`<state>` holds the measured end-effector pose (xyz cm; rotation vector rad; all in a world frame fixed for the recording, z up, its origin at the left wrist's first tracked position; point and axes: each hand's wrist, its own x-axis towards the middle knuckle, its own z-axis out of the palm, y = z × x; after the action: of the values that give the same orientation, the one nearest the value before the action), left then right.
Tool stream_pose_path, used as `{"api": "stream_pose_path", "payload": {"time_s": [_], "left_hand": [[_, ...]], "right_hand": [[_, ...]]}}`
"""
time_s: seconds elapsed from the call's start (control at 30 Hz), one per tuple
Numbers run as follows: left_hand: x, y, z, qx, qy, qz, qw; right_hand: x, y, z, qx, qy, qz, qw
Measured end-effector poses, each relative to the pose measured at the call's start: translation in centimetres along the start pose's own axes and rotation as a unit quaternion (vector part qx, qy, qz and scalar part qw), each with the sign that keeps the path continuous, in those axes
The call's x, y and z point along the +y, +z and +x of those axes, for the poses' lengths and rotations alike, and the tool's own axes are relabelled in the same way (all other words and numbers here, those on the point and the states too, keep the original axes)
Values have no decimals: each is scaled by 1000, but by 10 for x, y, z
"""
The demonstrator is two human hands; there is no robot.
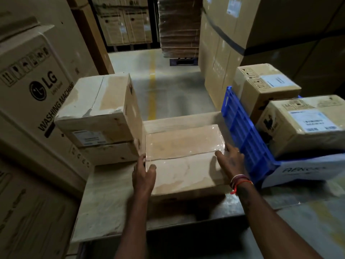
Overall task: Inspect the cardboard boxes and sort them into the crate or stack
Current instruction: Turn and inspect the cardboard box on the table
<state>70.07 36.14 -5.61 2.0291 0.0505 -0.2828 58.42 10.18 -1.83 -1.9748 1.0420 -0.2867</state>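
washing machine carton (pixel 35 86): big LG box far left, backdrop only. Leave it.
tabletop (pixel 104 199): pale surface carrying everything. Held box sits at its middle, between stack and crate.
crate (pixel 248 144): blue, ribbed wall, right of the held box, tilted toward you. Two labelled boxes (pixel 306 126) already in it and looks near full, so check for room before you send another there.
stack (pixel 100 116): two boxes on the left, the top one taped and skewed on the lower one. Right face just beside the held box. If you add here, square it first or it may slide.
held box (pixel 184 157): flat brown carton, clear tape along the centre seam, film wrinkled at the far right corner. Top looks scuffed, no crush visible. Sides and bottom hidden, so you can't grade it yet.
step: inspection, my read. Lift evenly, tip it toward you, check all faces and the seam before choosing a side. Keep thumbs off the tape edge.
left hand (pixel 144 174): clamped on the box's left edge, thumb on top, fingers wrapped down the side.
right hand (pixel 230 161): pressed on the right top corner, fingers down the far side, gripping. Red thread band (pixel 240 181) on the wrist.
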Motion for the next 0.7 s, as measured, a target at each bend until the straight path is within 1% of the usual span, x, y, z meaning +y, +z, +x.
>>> {"api": "stream_pose_path", "payload": {"time_s": [0.1, 0.17, 0.27, 0.33, 0.4, 0.43, 0.47, 0.53, 0.63, 0.7], "left_hand": [[-17, 10, -17, 1, 7, 29, 1000], [-25, 18, -21, 20, 10, 70, 997], [-25, 27, -29, 45, 42, 133, 989], [-23, 30, -33, 64, 102, 215, 969], [-21, 36, -32, 64, 145, 299, 941], [-20, 40, -32, 52, 149, 332, 930], [-20, 43, -32, 33, 143, 359, 922], [-27, 49, -29, 13, 132, 396, 909], [-32, 51, -27, 29, 149, 423, 893], [-27, 57, -28, 48, 172, 445, 877]], "right_hand": [[19, 6, -7, -14, 8, -33, 999], [28, 10, -8, -5, -3, -64, 998], [34, 15, -8, 3, -44, -161, 986], [35, 25, -14, 5, -113, -243, 963], [36, 37, -19, -33, -172, -308, 935], [36, 42, -20, -58, -186, -337, 921], [36, 44, -21, -79, -192, -359, 910], [33, 45, -21, -95, -189, -376, 902], [34, 43, -22, -89, -189, -397, 894], [35, 48, -20, -82, -211, -401, 888]]}}
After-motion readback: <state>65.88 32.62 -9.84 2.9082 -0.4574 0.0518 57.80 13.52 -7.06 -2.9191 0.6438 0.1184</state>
